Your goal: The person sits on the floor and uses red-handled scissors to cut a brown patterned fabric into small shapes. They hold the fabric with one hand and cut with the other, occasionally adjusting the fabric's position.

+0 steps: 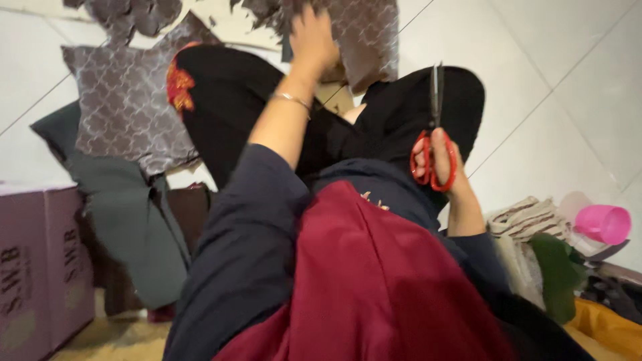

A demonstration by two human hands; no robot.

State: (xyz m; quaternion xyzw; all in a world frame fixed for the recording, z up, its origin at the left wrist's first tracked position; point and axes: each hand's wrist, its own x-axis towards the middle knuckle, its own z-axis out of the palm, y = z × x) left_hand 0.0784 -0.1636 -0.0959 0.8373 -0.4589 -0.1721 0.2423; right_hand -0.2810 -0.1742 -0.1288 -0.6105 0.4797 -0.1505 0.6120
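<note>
Brown patterned cloth (364, 33): on tiled floor (548, 87) past the knees; likely light, limp, best pinched at an edge.
Left hand (313, 40): blurred, on the cloth; grip can't tell.
Right hand (438, 160): fingers thru red-handled scissors (435, 130), blades shut, pointing up.

The left hand (313, 41) is smeared by motion, so whether its fingers pinch the patterned grey fabric (364, 33) or only press on it cannot be told. That fabric runs out past the top edge. The scissors (435, 127) show red handles half covered by the right hand (438, 160); their blades blur into the black trousers (401, 113). The purple box (37, 267) is cut off at the left.
</note>
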